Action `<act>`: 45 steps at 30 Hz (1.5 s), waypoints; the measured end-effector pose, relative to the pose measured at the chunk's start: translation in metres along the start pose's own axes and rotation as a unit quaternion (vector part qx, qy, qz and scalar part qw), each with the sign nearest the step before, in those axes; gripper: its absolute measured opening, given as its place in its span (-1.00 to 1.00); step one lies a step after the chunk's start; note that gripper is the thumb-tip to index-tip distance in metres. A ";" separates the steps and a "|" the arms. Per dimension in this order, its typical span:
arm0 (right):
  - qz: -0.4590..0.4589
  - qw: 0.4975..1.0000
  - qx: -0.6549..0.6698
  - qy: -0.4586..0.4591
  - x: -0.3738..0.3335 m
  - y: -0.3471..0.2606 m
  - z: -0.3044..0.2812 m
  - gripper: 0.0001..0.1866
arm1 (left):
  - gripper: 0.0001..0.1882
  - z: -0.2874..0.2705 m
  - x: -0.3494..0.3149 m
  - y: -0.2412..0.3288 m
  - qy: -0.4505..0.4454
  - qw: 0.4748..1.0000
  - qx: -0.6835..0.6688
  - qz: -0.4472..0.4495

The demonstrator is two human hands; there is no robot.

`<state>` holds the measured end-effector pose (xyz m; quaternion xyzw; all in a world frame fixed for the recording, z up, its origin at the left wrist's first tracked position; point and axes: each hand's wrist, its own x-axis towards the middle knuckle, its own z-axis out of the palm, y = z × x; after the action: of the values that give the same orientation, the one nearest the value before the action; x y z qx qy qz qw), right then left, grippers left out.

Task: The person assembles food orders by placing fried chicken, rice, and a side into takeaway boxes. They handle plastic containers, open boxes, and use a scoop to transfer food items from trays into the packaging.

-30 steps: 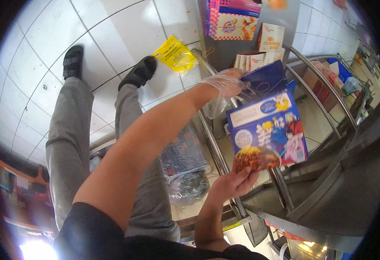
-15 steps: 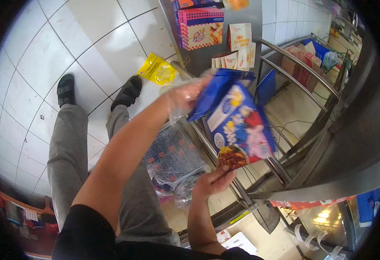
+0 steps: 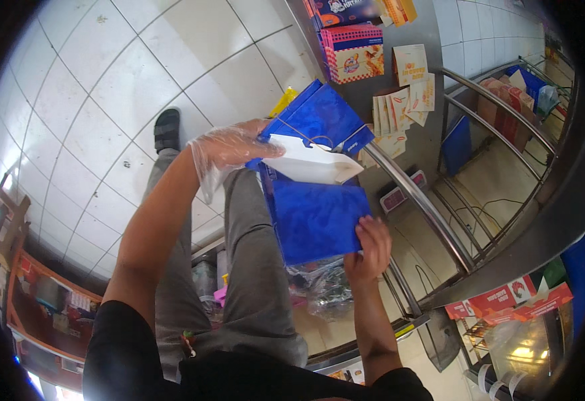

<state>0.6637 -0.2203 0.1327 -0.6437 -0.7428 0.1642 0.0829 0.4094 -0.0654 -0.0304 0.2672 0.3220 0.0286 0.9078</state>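
Observation:
My left hand (image 3: 239, 144), in a clear loose plastic glove, is closed on the upper left part of a blue printed carton (image 3: 322, 217) with a white inside. The carton gapes at the middle, where its white inner face (image 3: 309, 160) shows. A thin brown cord or band crosses its upper blue panels (image 3: 326, 110). My right hand (image 3: 370, 248), bare, pinches the lower right edge of the carton. Both hands hold it above my lap, beside the metal rail. Part of a yellow packet (image 3: 283, 102) shows behind the carton.
Stacked printed cartons (image 3: 356, 57) and folded paper pieces (image 3: 399, 107) lie on the metal counter (image 3: 421, 20). Metal rails (image 3: 433, 207) run beside my right hand. A small device with a display (image 3: 403, 192) sits behind them. Crumpled clear plastic (image 3: 329, 294) lies below the carton.
The carton has moved left and down toward my lap and turned, from its picture side to plain blue panels and a white inside. My right hand has moved right and up along with it.

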 end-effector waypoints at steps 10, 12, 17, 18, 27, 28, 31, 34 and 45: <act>-0.093 0.993 0.012 -0.067 0.061 -0.040 -0.017 -0.69 | -0.25 0.008 -0.059 0.035 0.207 0.962 -0.176 0.005; -0.108 0.992 0.005 -0.066 0.054 -0.043 -0.013 -0.72 | -0.28 0.000 -0.055 0.029 0.206 0.953 -0.221 0.026; -0.105 0.992 -0.063 -0.011 0.036 -0.036 -0.004 -0.79 | -0.33 0.005 -0.054 0.035 0.248 0.944 -0.217 0.032; -0.102 0.993 -0.065 -0.009 0.034 -0.034 -0.004 -0.74 | -0.34 0.008 -0.054 0.039 0.270 0.938 -0.215 0.024; -0.095 0.995 0.038 0.014 0.026 -0.006 0.007 -0.75 | -0.39 -0.015 -0.036 0.019 0.269 0.910 -0.282 0.141; -0.097 0.994 0.043 0.019 0.025 -0.005 0.005 -0.76 | -0.40 -0.023 -0.036 0.020 0.304 0.893 -0.287 0.164; 0.017 0.991 0.123 0.045 0.021 -0.004 0.009 -0.75 | -0.43 -0.058 -0.037 0.018 0.374 0.841 -0.302 0.250; 0.291 0.913 0.267 0.102 0.019 0.003 0.022 -0.65 | -0.46 -0.084 -0.045 0.009 0.403 0.816 -0.300 0.287; 0.570 0.649 0.423 0.273 0.120 0.131 0.069 -0.34 | -0.50 -0.073 -0.041 -0.016 0.371 0.862 -0.248 0.239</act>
<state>0.7436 -0.0965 0.0115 -0.8509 -0.0230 0.2924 0.4358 0.3310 -0.0541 -0.0621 0.0716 0.5434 0.4208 0.7228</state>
